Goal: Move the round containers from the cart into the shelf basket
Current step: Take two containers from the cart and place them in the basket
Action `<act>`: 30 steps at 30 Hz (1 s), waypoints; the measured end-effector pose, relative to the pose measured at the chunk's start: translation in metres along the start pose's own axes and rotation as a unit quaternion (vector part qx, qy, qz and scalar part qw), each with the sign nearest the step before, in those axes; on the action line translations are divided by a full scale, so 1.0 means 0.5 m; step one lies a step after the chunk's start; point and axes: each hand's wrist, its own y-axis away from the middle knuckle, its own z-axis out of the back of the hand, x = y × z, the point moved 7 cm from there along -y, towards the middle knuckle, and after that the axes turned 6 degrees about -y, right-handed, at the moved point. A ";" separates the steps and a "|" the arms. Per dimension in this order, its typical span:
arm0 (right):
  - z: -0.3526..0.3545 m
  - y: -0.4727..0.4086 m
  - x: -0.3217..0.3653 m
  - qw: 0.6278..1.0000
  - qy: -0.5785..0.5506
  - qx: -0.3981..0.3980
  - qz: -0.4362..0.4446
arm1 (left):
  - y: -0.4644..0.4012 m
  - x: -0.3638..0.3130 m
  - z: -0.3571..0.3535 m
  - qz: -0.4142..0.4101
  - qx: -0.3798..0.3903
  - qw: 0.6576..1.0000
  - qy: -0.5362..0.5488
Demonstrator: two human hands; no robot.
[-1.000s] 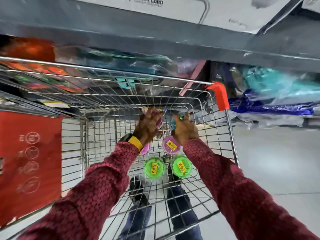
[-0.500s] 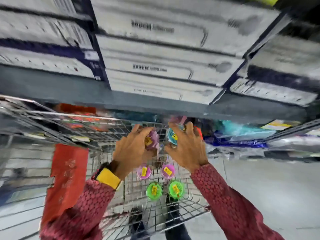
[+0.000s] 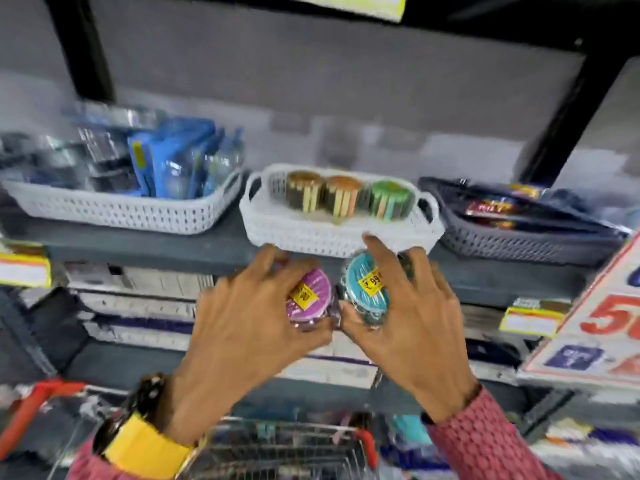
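Note:
My left hand grips a purple round container with a yellow price sticker. Beside it, my right hand grips a blue round container with a yellow sticker too. Both are raised just below the front edge of a white shelf basket. Three round containers stand in a row inside that basket: brown, orange and green. The wire cart shows at the bottom of the view, under my wrists.
A grey-white basket with blue packets stands left of the white one, a dark grey basket with packets right of it. A red-and-white sign juts in at the right. Boxes fill the shelf below.
Both hands lifted the purple and blue containers up out of the cart to the shelf level. The view tilted up, so the baskets are now in sight and the cart dropped low.

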 end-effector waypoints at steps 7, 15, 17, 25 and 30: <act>0.078 -0.178 -0.032 0.996 -0.046 -0.077 0.005 | -0.233 -0.009 0.058 -0.016 -0.054 0.998 0.016; -0.053 -0.269 -0.095 0.995 -0.072 0.038 -0.060 | -0.398 0.088 -0.139 0.029 0.077 0.997 0.000; -0.097 -0.277 -0.102 0.991 -0.077 0.080 -0.069 | -0.410 0.106 -0.175 0.010 0.135 0.990 -0.044; -0.207 -0.311 -0.072 0.974 -0.092 0.194 -0.069 | -0.415 0.150 -0.202 0.000 0.232 0.973 -0.017; -0.234 -0.326 -0.053 0.967 -0.113 0.219 -0.063 | -0.405 0.149 -0.194 0.005 0.223 0.974 0.048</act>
